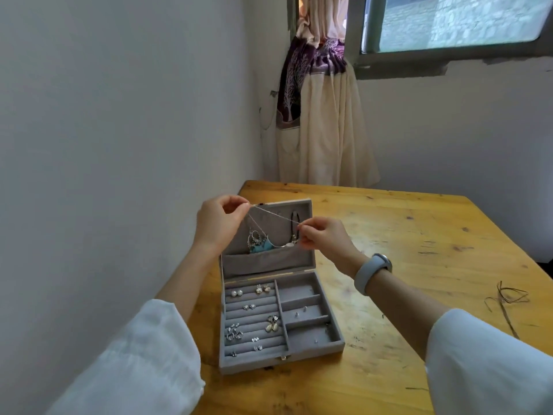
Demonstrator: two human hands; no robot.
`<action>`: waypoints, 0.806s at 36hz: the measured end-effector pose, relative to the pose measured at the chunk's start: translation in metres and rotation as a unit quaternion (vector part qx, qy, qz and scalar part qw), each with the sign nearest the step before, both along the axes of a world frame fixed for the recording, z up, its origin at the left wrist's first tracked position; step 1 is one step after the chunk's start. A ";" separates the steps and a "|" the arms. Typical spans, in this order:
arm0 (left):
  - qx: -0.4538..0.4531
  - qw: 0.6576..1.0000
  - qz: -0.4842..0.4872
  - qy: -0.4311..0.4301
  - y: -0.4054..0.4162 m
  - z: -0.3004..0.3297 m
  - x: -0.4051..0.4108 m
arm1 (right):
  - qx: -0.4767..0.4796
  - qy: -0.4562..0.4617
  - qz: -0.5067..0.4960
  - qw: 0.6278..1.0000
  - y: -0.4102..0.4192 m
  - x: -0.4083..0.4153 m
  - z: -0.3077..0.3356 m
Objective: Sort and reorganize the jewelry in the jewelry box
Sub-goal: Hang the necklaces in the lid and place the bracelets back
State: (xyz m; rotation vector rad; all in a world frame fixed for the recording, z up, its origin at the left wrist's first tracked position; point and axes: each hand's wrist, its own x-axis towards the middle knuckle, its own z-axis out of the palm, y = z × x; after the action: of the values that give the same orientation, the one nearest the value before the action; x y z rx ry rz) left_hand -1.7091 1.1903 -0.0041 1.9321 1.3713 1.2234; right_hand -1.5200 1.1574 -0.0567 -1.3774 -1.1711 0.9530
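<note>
Your left hand (220, 223) and right hand (321, 238) each pinch one end of a thin silver chain (273, 216), stretched between them in front of the open lid (300, 256) of the grey jewelry box (269, 359). More necklaces (258, 242) hang into the lid pocket. Earrings (263, 289) sit in the ring rolls toward 9 o'clock of the tray. On the wooden surface (419, 235), a dark cord (505, 298) lies at 3 o'clock.

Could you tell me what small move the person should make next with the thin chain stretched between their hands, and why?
Probably carry the silver chain back to the open lid and hang it on a free hook there. The left hand and right hand each pinch an end, holding it taut right in front of the lid, where other necklaces already hang above the pocket, while the tray below holds earrings.
</note>
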 end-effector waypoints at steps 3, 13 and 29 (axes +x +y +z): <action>0.010 1.000 0.008 -0.002 0.016 0.001 0.000 | -0.003 0.021 0.002 1.000 0.023 -0.009 -0.004; 0.019 1.000 -0.003 0.025 0.047 -0.009 0.001 | -0.033 -0.030 0.031 0.999 0.061 -0.022 -0.031; 0.062 0.989 -0.075 0.114 0.050 -0.019 0.017 | 0.093 -0.128 0.054 0.986 0.054 -0.032 -0.022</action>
State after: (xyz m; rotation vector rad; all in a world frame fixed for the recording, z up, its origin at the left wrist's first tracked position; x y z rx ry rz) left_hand -1.6921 1.2401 -0.0231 2.2766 1.2560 1.0642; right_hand -1.5523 1.2110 -0.0787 -1.3230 -1.5011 0.7344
